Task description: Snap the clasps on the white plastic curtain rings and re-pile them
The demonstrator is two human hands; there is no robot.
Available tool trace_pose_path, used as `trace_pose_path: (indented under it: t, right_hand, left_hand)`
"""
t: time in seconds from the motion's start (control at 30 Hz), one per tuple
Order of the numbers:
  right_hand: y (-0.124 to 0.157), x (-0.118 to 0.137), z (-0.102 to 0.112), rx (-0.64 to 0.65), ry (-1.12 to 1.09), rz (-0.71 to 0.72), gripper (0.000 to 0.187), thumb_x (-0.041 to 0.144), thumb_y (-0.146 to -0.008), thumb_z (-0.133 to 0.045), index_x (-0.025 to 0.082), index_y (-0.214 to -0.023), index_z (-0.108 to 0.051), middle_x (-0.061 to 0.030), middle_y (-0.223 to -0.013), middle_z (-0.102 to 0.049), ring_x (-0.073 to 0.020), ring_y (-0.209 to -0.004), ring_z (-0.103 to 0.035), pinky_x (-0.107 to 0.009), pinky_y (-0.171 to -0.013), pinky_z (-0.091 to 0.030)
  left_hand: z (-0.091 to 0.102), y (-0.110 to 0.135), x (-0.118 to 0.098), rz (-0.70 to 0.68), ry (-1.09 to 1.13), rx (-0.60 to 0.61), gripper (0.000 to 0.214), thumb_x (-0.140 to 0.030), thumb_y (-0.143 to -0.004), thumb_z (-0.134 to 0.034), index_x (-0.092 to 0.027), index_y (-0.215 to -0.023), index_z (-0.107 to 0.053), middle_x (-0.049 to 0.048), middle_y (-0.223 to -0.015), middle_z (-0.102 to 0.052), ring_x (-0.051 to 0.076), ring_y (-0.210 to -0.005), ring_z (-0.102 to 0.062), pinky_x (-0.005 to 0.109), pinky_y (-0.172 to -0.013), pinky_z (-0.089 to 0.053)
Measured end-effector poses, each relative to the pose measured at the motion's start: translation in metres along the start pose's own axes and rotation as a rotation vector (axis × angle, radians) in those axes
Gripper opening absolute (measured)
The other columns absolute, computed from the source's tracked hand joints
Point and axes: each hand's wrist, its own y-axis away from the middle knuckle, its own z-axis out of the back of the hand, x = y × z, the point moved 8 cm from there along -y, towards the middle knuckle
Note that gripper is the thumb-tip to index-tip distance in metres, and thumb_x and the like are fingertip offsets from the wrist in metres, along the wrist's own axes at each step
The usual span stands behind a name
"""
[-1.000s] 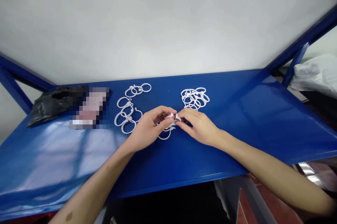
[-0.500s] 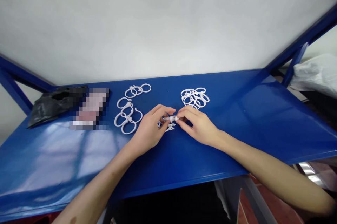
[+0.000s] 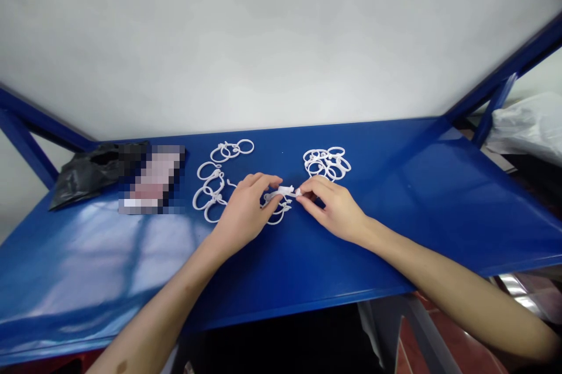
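A white plastic ring with small end pieces (image 3: 286, 190) is held edge-on between my two hands, just above the table. My left hand (image 3: 246, 207) grips its left side between thumb and fingers. At the ring's right end, the thumb and fingertips of my right hand (image 3: 337, 205) pinch a small white end piece. More white rings (image 3: 276, 222) lie under the held one, partly covered by my left hand. To the left are loosely spread white rings (image 3: 206, 171), some hidden by that hand. Beyond my right hand sits a cluster of white rings (image 3: 327, 162).
A blue table (image 3: 417, 198) meets a pale wall (image 3: 281, 40) at the back. At the far left lie a black plastic bag (image 3: 83, 178) and a blurred-out flat object (image 3: 153, 178). Blue frame bars (image 3: 500, 75) rise at both sides, with a clear plastic bag (image 3: 531, 125) at the right.
My left hand has shifted slightly left and up, so more of the held ring and the rings under it show. My right fingertips have tilted a little. The whole view has shifted slightly.
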Motion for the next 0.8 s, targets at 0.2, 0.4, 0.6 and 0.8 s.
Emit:
trace_pose_path:
  t: [0.2, 0.4, 0.6, 0.8]
  right_hand:
    - [-0.001, -0.004, 0.002, -0.018, 0.040, -0.038, 0.009, 0.024, -0.100, -0.053, 0.019, -0.098, -0.061, -0.0046, -0.092, -0.066, -0.0142, -0.075, -0.063, -0.029, -0.069, -0.054]
    - [-0.001, -0.003, 0.004, -0.045, 0.054, -0.044, 0.010, 0.025, -0.100, -0.053, 0.019, -0.097, -0.061, -0.0043, -0.090, -0.067, -0.0138, -0.075, -0.063, -0.029, -0.070, -0.055]
    - [0.000, 0.002, 0.000, -0.003, 0.005, 0.001, 0.009, 0.024, -0.100, -0.053, 0.019, -0.099, -0.060, -0.0051, -0.093, -0.066, -0.0144, -0.076, -0.063, -0.030, -0.069, -0.055]
    - [0.001, 0.006, 0.002, -0.020, -0.020, 0.052, 0.007, 0.023, -0.100, -0.054, 0.019, -0.101, -0.060, -0.0053, -0.094, -0.066, -0.0145, -0.076, -0.064, -0.030, -0.069, -0.055]
  left_hand:
    - [-0.004, -0.001, 0.010, 0.028, -0.160, 0.145, 0.015, -0.025, -0.091, -0.060, -0.020, -0.104, -0.067, 0.0053, -0.098, -0.072, 0.026, -0.094, -0.059, 0.043, -0.085, -0.047]
    - [-0.002, -0.001, 0.007, -0.002, -0.162, 0.072, 0.011, -0.024, -0.091, -0.060, -0.021, -0.098, -0.068, 0.0036, -0.091, -0.072, 0.023, -0.089, -0.059, 0.042, -0.086, -0.045]
    - [0.000, 0.000, -0.003, -0.002, -0.028, 0.002, 0.007, -0.020, -0.090, -0.062, -0.021, -0.094, -0.067, 0.0022, -0.086, -0.070, 0.021, -0.085, -0.060, 0.037, -0.080, -0.049]
    - [-0.001, -0.001, 0.001, 0.042, 0.095, 0.019, 0.013, -0.020, -0.086, -0.069, -0.025, -0.098, -0.072, 0.0008, -0.083, -0.071, 0.019, -0.080, -0.063, 0.031, -0.069, -0.049]
